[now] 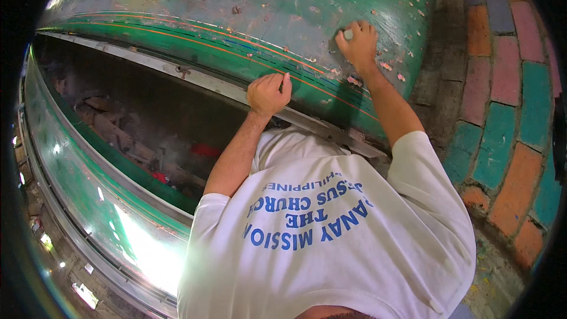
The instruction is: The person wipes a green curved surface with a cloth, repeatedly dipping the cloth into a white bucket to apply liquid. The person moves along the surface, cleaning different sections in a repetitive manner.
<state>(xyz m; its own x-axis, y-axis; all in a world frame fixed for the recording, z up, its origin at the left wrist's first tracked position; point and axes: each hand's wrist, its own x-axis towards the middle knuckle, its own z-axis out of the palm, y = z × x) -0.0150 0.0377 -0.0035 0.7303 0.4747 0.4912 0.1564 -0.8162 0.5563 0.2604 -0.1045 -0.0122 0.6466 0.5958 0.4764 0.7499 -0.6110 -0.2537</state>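
Head view, the only one. My right hand (359, 44) is up on the green panel (283, 29), fingers closed around a small pale piece (348, 34). Only its rounded end shows between thumb and fingers; my grip covers the rest, so its full shape and material are unclear. It sits at the panel's right part, close to the surface; whether it touches, can't tell from above.

My left hand (270, 94) is curled into a loose fist, thumb up, at the panel's near edge, by the pale metal rail (218, 86). The palm faces away, so I can't tell if anything is inside, or whether I'm pressing on the rail or just over it.

Panel has orange stripes (177, 28) along the near side and scattered pinkish flakes (353, 81) near my right wrist; its far end is cut off at the top. Below the rail, a dark opening (177, 106) holds rubble, mostly lost in shadow, plus a red scrap (158, 176) too blurred to identify. My white shirt (331, 230) blocks much of the lower middle. Second green panel (88, 168) lower left, partly washed out by glare. Painted brickwork (499, 77) at right, bent and clipped by the lens rim.
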